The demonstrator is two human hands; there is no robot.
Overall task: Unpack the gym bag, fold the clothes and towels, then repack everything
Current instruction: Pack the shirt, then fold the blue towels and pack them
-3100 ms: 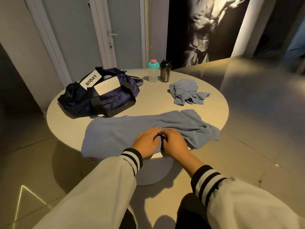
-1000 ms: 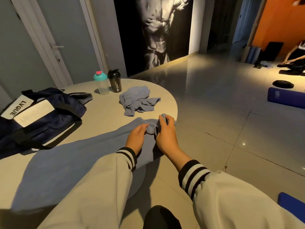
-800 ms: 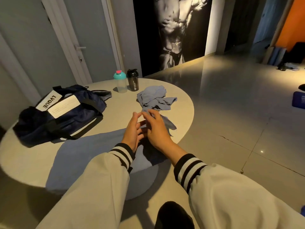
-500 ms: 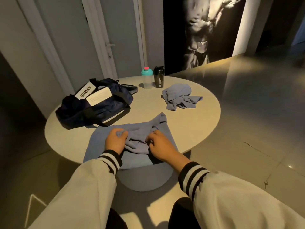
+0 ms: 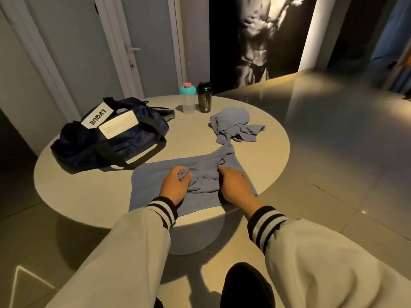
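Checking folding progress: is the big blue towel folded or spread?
Partly folded: the towel is doubled over, top layer bunched in left hand and right hand.

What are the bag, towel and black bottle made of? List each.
Bag: likely nylon-type woven fabric, slight sheen, slumps in soft creases.
Towel: soft matte cloth, perhaps terry or microfibre; bunches limply.
Black bottle: seemingly hard plastic, smooth, faintly glossy.

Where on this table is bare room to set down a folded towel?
The table is bare in the middle, between the gym bag, the teal-lidded bottle, the black bottle, the crumpled cloth and the towel. So is the front left, before the bag. The front middle is crowded: left hand and right hand grip the towel.
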